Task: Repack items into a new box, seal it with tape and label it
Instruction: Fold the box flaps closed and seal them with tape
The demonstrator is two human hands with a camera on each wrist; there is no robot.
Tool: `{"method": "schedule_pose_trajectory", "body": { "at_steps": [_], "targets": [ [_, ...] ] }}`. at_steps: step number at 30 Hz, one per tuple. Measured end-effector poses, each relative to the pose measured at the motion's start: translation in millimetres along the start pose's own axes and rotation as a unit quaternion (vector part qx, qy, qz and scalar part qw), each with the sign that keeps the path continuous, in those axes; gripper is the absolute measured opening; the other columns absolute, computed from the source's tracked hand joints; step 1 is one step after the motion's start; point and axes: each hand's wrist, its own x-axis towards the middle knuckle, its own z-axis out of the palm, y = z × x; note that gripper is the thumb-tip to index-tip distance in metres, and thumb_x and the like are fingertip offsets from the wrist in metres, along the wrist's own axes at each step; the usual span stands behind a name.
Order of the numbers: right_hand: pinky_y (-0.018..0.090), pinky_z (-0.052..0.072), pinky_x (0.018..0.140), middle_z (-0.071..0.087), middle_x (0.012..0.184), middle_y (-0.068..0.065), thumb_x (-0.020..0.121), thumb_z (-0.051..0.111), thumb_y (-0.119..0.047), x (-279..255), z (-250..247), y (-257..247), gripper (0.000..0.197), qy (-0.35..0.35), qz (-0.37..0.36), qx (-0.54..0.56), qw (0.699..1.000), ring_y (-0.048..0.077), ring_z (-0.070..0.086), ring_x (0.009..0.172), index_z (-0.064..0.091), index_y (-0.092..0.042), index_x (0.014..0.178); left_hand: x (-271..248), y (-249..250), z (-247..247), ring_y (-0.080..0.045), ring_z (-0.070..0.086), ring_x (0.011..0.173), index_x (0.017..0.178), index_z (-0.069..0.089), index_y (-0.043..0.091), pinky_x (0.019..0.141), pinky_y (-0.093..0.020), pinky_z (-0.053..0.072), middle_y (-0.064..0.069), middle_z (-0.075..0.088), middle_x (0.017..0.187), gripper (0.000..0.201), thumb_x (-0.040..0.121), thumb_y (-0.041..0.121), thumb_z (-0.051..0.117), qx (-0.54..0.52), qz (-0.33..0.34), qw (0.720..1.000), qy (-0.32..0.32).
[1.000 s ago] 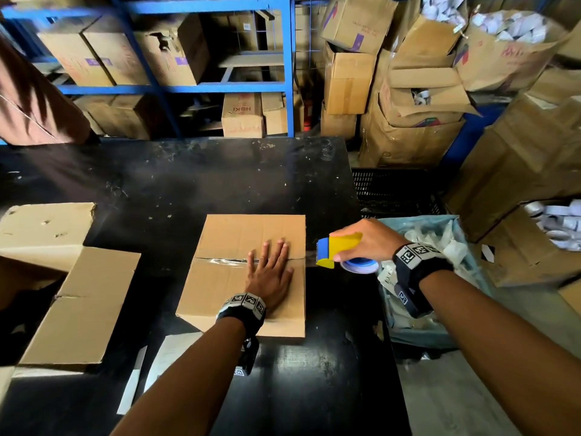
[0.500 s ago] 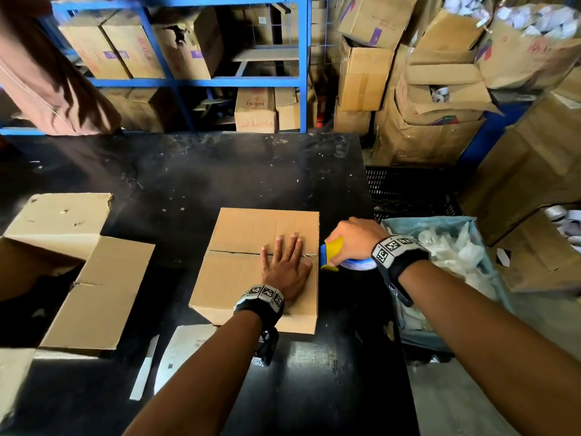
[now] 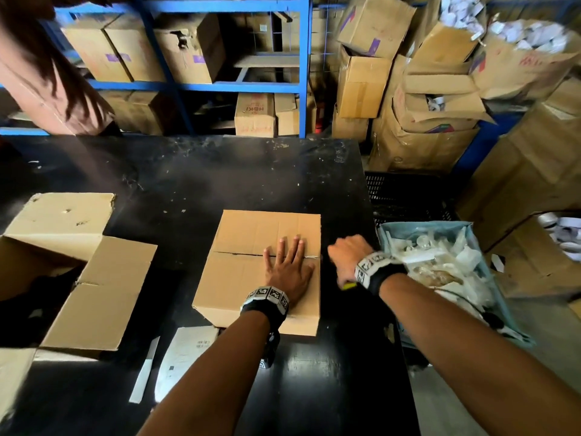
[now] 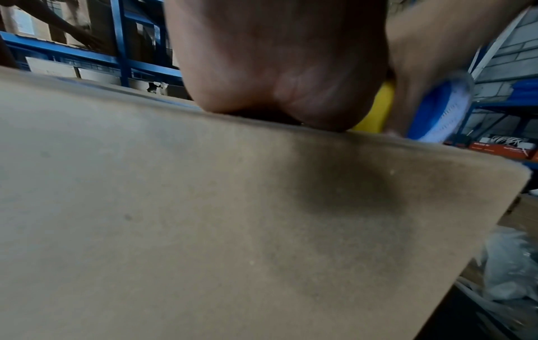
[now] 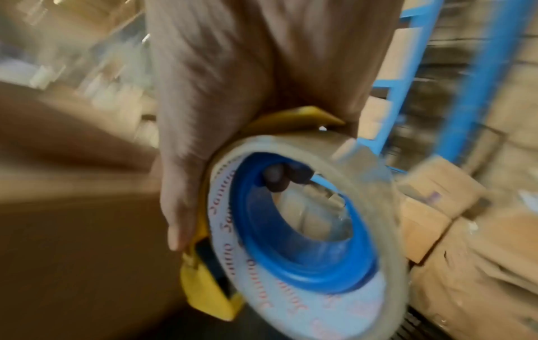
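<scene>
A closed brown cardboard box [image 3: 242,278] sits mid-table with its two top flaps meeting at a seam. My left hand [image 3: 287,265] lies flat on the box top, fingers spread across the seam near the right edge; in the left wrist view the palm [image 4: 276,69] presses the cardboard [image 4: 203,230]. My right hand [image 3: 345,256] grips a yellow tape dispenser [image 5: 209,283] with a clear tape roll [image 5: 305,230] on a blue core, held against the box's right side. From the head view only a sliver of the yellow dispenser [image 3: 349,286] shows under the hand.
An open, empty cardboard box [image 3: 72,272] lies at the table's left. White label sheets [image 3: 185,354] lie near the front edge. A blue bin [image 3: 490,278] of plastic-wrapped items stands right of the table. Another person's sleeve [image 3: 47,83] is at the far left. Blue shelving [image 3: 220,86] and stacked cartons stand behind.
My right hand has brought the tape dispenser in from off the box's right edge and tipped it down against the box's side. My left hand stays flat on the top.
</scene>
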Motion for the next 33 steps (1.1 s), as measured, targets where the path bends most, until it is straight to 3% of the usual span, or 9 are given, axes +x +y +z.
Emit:
{"method": "schedule_pose_trajectory", "body": {
  "at_steps": [4,7,9,15,21,24,26,28,33],
  "targets": [
    [0.036,0.053,0.079,0.070,0.114,0.007,0.067,0.083,-0.048,6,38,-6,0.059,-0.022,-0.006,0.020,1.000,0.029,0.069,0.105,0.068,-0.017,0.115,4,3,-8,-0.024,-0.014,0.152,0.159,-0.001,0.024,0.118,-0.061,-0.008,0.008,-0.013,0.165,0.069,0.101,0.056,0.017,-0.006,-0.007,1.000,-0.013],
    [0.036,0.056,0.078,0.072,0.105,0.006,0.071,0.071,-0.042,8,33,2,0.042,0.017,0.004,0.057,0.998,0.030,0.071,0.100,0.072,-0.022,0.108,8,14,-8,-0.033,-0.016,0.151,0.159,-0.001,0.016,0.119,-0.061,-0.006,0.000,-0.014,0.165,0.077,0.099,0.060,0.021,-0.026,-0.015,0.999,-0.019],
    [0.036,0.054,0.078,0.073,0.104,0.006,0.071,0.061,-0.048,11,26,10,0.044,0.031,0.007,0.082,0.996,0.031,0.071,0.099,0.072,-0.028,0.109,17,23,-9,-0.036,-0.014,0.150,0.158,0.001,0.010,0.121,-0.058,-0.004,-0.008,-0.012,0.165,0.081,0.099,0.059,0.026,-0.052,-0.029,0.998,-0.016],
    [0.041,0.058,0.086,0.072,0.115,0.007,0.069,0.051,-0.040,11,36,36,0.054,0.025,0.021,0.162,0.986,0.034,0.069,0.105,0.067,-0.037,0.121,40,54,-7,-0.041,-0.016,0.149,0.156,-0.003,0.004,0.116,-0.067,-0.006,-0.017,-0.015,0.163,0.080,0.096,0.037,0.038,-0.015,-0.094,0.994,-0.046],
    [0.042,0.055,0.091,0.068,0.124,0.014,0.072,0.049,-0.036,-2,57,45,0.063,0.009,0.037,0.256,0.966,0.038,0.065,0.113,0.063,-0.026,0.132,46,75,2,-0.041,-0.013,0.150,0.156,-0.004,0.004,0.114,-0.067,-0.005,-0.017,-0.012,0.164,0.069,0.096,0.017,0.028,0.008,-0.157,0.987,-0.031],
    [0.043,0.053,0.093,0.065,0.127,0.020,0.084,0.053,-0.024,-8,73,43,0.050,0.017,0.069,0.296,0.953,0.042,0.062,0.118,0.062,-0.011,0.132,46,74,3,-0.040,-0.010,0.150,0.156,-0.005,0.004,0.116,-0.067,0.001,-0.017,-0.010,0.165,0.076,0.097,0.031,0.036,-0.006,-0.172,0.985,-0.030],
    [0.042,0.050,0.095,0.063,0.131,0.021,0.089,0.056,-0.018,-14,86,40,0.046,0.026,0.096,0.318,0.943,0.041,0.059,0.121,0.060,-0.007,0.133,46,72,-3,-0.039,-0.015,0.150,0.156,-0.006,0.004,0.116,-0.066,-0.002,-0.016,-0.013,0.164,0.095,0.093,0.054,0.044,-0.026,-0.155,0.986,-0.048],
    [0.041,0.049,0.100,0.060,0.136,0.020,0.088,0.056,-0.016,-22,98,34,0.048,0.036,0.122,0.344,0.930,0.040,0.057,0.125,0.057,-0.007,0.136,44,63,-14,-0.037,-0.018,0.150,0.157,-0.005,0.007,0.116,-0.062,-0.006,-0.014,-0.016,0.164,0.100,0.091,0.067,0.039,-0.053,-0.118,0.989,-0.070],
    [0.040,0.050,0.097,0.063,0.131,0.020,0.087,0.058,-0.014,-38,126,5,0.049,0.070,0.185,0.381,0.903,0.039,0.060,0.120,0.056,-0.011,0.136,5,8,-25,-0.034,-0.009,0.152,0.159,0.003,0.017,0.121,-0.057,0.000,-0.011,-0.008,0.166,0.086,0.095,0.068,0.030,-0.035,0.021,0.997,-0.062]
  ]
}}
